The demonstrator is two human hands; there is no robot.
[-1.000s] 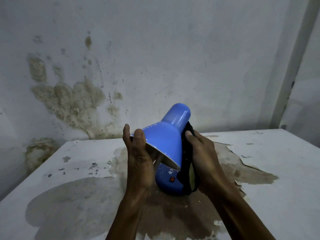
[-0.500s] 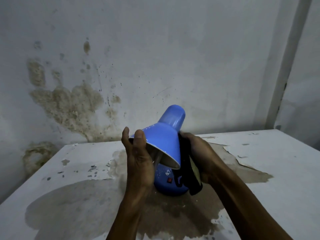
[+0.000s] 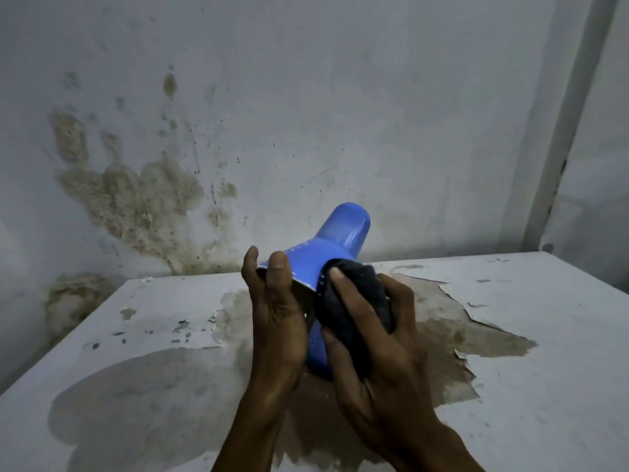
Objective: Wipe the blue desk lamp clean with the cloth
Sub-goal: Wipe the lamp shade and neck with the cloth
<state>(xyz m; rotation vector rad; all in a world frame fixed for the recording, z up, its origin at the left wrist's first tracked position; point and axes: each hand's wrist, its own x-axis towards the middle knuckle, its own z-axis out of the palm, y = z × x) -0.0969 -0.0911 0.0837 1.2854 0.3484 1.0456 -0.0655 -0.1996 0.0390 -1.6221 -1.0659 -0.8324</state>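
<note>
Blue lamp standing on table, mid-stain, shade tilted twd wall. Prob. light, stiff, smooth painted shell, so likely slipping under rubbing w/o a brace; base partly hidden. Left hand pinching shade rim, steadying. Right hand clenching dark cloth, soft, bunched, pressing on shade's right flank. Best gripping at rim or narrow neck. Tabletop peeling, flaking, blotched brown. Wall behind showing damp, mouldy patches; dim room.
</note>
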